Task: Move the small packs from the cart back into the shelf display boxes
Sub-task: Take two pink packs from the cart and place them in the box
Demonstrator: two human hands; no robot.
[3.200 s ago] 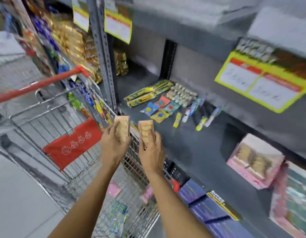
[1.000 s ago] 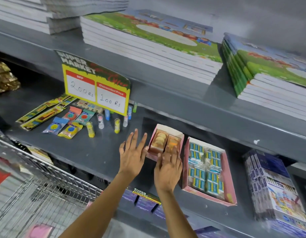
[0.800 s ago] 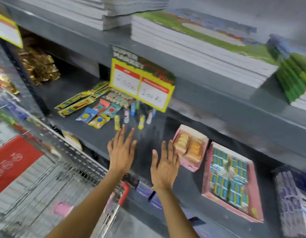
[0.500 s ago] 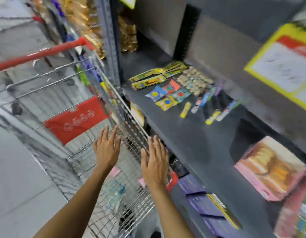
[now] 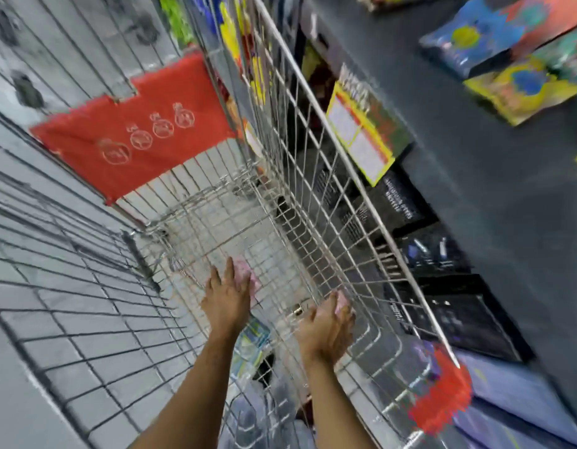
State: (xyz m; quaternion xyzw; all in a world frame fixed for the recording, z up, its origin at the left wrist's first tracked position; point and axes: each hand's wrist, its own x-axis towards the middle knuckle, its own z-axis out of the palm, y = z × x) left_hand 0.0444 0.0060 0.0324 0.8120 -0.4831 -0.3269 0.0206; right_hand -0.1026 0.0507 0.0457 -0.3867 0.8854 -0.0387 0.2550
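Note:
Both of my hands reach down into the wire cart [image 5: 316, 176]. My left hand [image 5: 227, 298] hovers with fingers spread just over a small pink pack [image 5: 246, 277] on the cart floor. My right hand [image 5: 327, 328] is open beside a second pink pack [image 5: 340, 304] near the cart's right wall; whether it touches that pack is unclear from the blur. A blue and yellow pack [image 5: 251, 346] lies under my left wrist. The display boxes are out of view.
The cart's red flap [image 5: 134, 137] stands at its far end. A dark grey shelf [image 5: 475, 189] runs along the right, with colourful packets [image 5: 514, 53] on it and a yellow price tag [image 5: 361, 134] on its edge. Grey floor tiles lie to the left.
My hands left the shelf's pink box empty after setting two packs in it. The view swung left and down, and both hands dropped into the cart toward the pink packs.

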